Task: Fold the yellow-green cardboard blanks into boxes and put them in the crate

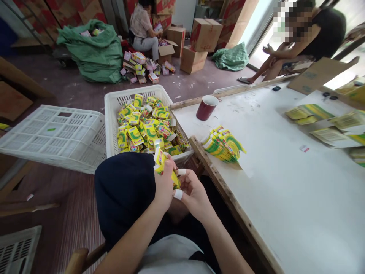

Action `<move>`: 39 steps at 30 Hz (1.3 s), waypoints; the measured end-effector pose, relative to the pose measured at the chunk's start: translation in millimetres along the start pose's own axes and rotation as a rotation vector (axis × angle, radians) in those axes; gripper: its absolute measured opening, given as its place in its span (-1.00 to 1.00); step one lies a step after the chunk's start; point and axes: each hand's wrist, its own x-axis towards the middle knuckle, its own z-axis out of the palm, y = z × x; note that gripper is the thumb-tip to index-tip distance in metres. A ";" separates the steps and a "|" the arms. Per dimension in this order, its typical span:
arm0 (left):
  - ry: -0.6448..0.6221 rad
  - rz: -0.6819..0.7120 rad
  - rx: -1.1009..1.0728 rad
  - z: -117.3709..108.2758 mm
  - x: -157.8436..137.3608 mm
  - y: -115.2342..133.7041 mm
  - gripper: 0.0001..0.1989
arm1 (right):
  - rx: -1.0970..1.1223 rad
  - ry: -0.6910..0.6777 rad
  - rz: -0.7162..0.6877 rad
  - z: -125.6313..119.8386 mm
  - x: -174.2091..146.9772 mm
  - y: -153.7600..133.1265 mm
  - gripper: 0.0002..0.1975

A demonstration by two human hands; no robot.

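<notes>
Over my lap, my left hand (165,182) is wrapped round a small yellow-and-green carton (160,161) whose white flaps stick up at the top. My right hand (194,192), with white tape on its thumb and a finger, touches the carton's lower end; its fingers are curled, and the thumb and finger pinch at that end. Just beyond my hands, a white plastic crate (110,125) is heaped with cartons of the same kind. On the table to the right lies a fanned stack of flat yellow-green cartons (224,144).
A dark red mug (207,108) stands on the white table (285,205), which has a wooden edge. Another white crate (54,133) lies at left. Behind are a green sack (91,53), cardboard boxes (205,34) and two seated people. More flat cartons (309,112) lie at far right.
</notes>
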 end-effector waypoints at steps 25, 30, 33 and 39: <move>-0.545 0.119 1.092 -12.1 -3.6 22.8 -0.39 | -0.277 0.422 -0.347 -41.5 3.7 -9.6 -0.27; -0.618 0.235 1.139 -12.7 -8.1 20.4 -0.32 | 0.168 0.135 0.013 -33.2 7.2 -7.8 -0.47; -0.669 0.286 1.167 -13.5 -9.5 17.5 -0.41 | 0.156 0.130 0.055 -28.1 7.4 -7.3 -0.50; -0.752 0.267 1.180 -13.9 -9.9 15.5 -0.43 | -0.114 0.130 -0.066 -31.1 -0.5 1.0 -0.52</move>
